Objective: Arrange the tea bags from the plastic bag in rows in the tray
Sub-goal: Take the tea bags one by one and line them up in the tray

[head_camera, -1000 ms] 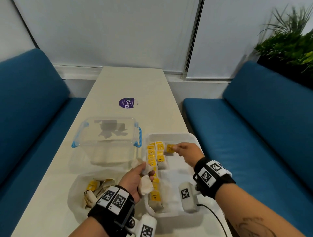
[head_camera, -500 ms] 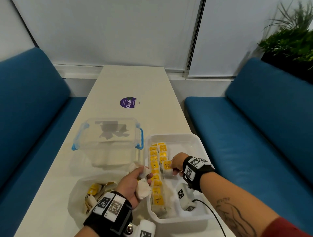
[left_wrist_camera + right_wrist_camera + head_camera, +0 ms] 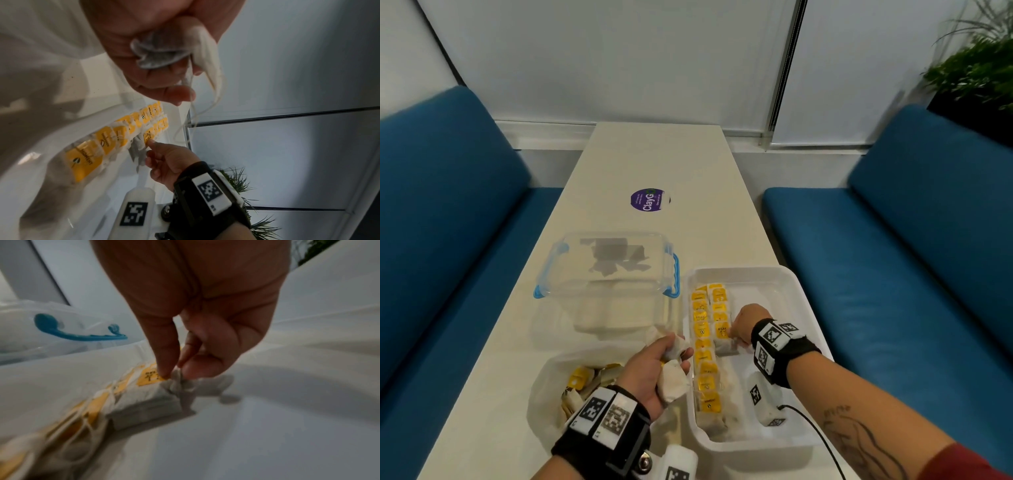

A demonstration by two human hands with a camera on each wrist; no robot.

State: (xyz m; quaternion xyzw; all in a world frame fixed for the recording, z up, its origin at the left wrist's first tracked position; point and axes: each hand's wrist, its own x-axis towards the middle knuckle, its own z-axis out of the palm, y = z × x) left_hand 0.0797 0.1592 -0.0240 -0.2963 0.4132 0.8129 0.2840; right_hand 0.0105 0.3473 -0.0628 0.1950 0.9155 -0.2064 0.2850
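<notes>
The white tray (image 3: pixel 791 284) sits at lower right of the head view, with one long row of tea bags (image 3: pixel 703 346) and a shorter second row beside it. To do this well, I would seat the new bag (image 3: pixel 144 400) flush against that shorter row's end, tag up, before letting go. The right hand (image 3: pixel 744 323) pinches it between thumb and fingertips. The left hand (image 3: pixel 654 368), lower centre, is curled round several spare bags (image 3: pixel 671 380). The plastic bag (image 3: pixel 544 394) lies at lower left.

right hand (image 3: pixel 748 323) pulled back from the upper part of the tray (image 3: pixel 791 284) toward mid frame, now low, pinching the tea bag (image 3: pixel 723 339) down at the near end of the second row, wrist rolled over
</notes>
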